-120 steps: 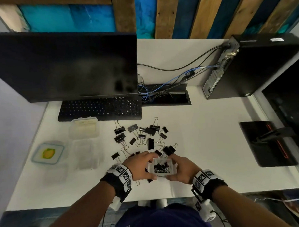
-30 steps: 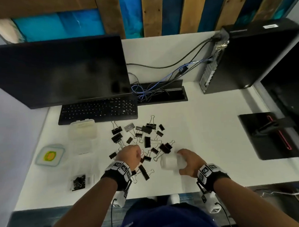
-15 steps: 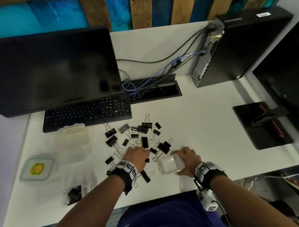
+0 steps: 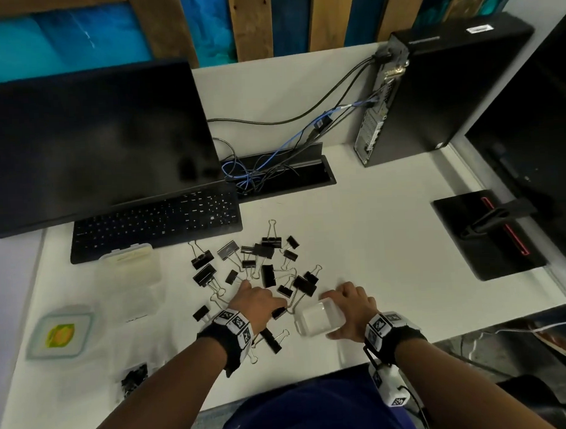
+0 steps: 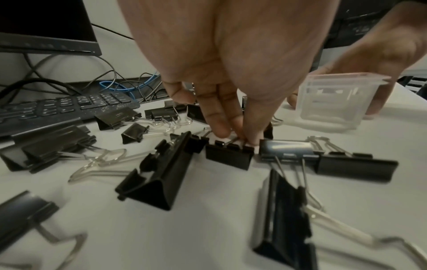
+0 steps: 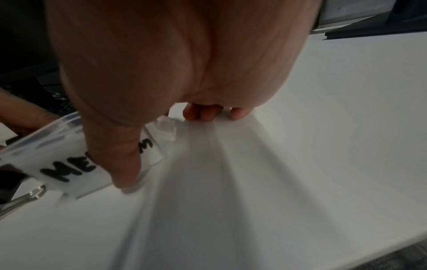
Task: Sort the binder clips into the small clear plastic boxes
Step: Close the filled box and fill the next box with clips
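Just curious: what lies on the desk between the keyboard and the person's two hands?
A scatter of black binder clips covers the white desk between the keyboard and both hands, seen in the head view.

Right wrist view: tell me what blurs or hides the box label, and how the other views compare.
Right wrist: motion-streaked desk, thumb covering the label mid-word. Left wrist: near clips soft, pinched clip sharper. Head: wide-angle bending, dim edges.
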